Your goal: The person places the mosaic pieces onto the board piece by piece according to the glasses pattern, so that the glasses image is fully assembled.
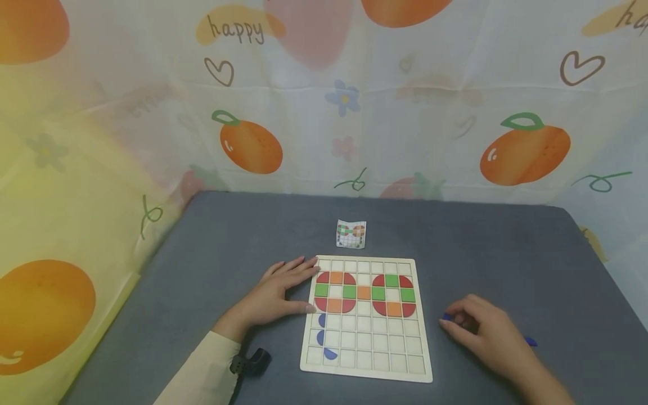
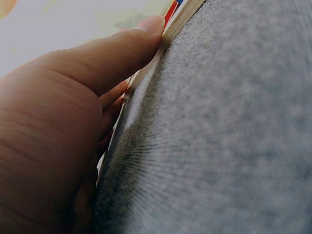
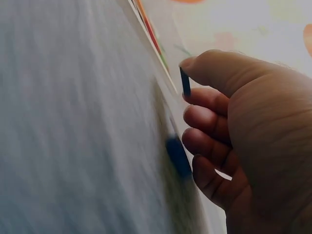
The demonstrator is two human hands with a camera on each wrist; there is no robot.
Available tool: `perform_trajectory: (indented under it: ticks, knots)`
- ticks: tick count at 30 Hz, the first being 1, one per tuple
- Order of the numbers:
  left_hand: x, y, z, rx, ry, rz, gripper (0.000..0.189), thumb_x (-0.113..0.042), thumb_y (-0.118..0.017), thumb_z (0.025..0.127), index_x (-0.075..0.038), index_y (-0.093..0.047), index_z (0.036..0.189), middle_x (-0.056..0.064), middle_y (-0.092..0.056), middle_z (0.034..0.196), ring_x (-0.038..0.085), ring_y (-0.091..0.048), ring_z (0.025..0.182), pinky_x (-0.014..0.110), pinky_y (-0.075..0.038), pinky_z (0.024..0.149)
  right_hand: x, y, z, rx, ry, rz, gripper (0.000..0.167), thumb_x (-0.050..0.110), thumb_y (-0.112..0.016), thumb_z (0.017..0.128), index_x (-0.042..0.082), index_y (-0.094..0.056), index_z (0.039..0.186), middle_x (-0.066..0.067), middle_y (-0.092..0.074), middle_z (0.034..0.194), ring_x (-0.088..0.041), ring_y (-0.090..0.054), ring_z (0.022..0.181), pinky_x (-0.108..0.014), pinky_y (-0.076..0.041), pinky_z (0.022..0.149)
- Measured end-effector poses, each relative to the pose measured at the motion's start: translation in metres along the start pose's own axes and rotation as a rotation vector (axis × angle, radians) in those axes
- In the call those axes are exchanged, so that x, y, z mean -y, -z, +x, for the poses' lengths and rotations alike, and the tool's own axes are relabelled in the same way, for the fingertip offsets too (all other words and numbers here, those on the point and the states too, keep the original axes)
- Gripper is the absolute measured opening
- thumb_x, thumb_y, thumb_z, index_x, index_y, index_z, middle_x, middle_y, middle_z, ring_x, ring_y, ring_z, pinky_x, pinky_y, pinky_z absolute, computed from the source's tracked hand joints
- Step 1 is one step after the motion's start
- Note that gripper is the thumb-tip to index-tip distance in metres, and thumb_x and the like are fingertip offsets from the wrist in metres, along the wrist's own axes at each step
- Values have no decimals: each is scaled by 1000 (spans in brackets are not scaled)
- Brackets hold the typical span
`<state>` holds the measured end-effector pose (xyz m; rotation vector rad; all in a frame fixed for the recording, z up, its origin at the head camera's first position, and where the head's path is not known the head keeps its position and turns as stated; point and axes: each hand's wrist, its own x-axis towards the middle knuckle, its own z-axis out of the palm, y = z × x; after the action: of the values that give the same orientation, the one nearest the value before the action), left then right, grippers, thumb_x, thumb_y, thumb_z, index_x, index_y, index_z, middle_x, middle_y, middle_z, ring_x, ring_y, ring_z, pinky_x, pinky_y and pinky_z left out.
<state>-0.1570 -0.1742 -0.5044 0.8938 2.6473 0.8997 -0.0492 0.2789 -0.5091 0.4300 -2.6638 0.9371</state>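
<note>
A pale square grid board (image 1: pixel 367 376) lies on the table, with red, orange and green pieces forming two rounded rings joined by one orange square (image 1: pixel 363 293). Down its left side lie three blue half-round pieces, the lowest (image 1: pixel 330 354) turned differently from the upper two. My left hand (image 1: pixel 283 292) rests at the board's left edge, fingers extended and thumb (image 2: pixel 141 34) on the rim. Right of the board, my right hand (image 1: pixel 488 334) pinches a small blue piece (image 3: pixel 185 81) between thumb and forefinger. Another blue piece (image 1: pixel 530 341) lies on the table, partly behind that hand.
A small printed card (image 1: pixel 351 234) with a coloured grid pattern lies behind the board. The dark grey table (image 1: pixel 243 225) meets a fruit-patterned curtain (image 1: pixel 304 112) at the back and left. A black strap device (image 1: pixel 250 363) sits at my left wrist.
</note>
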Motion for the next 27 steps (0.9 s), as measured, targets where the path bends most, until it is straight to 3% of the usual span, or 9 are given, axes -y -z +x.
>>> perform_trajectory:
  ticks: [7,16,22,27]
  knots:
    - [1,-1,0,-4,-3,-2,89,-57,-84,93,-24,-48,168,-9,-34,174,26,-21,164,64,-6,127,18,-11,6,63,47,63,27,14,-95,85,29,-76,97,25,-54,88,0,-53,77,-25,-48,64]
    - [1,-2,1,-2,7,11,90,-58,-83,93,-26,-47,168,-10,-33,174,25,-20,164,64,-5,127,33,-20,16,165,121,58,26,13,-94,85,26,-76,100,23,-52,88,1,-50,79,-24,-47,65]
    - [2,-2,1,9,17,23,92,-59,-84,92,-27,-45,169,-13,-30,175,20,-17,164,60,-4,128,38,-22,19,222,113,34,24,15,-93,88,25,-78,105,22,-49,87,0,-49,79,-24,-44,64]
    - [0,-2,1,6,25,30,92,-60,-83,92,-28,-45,169,-13,-30,175,21,-17,164,60,-4,128,36,-23,16,209,88,102,27,11,-92,88,26,-78,107,22,-51,88,-1,-50,77,-23,-46,63]
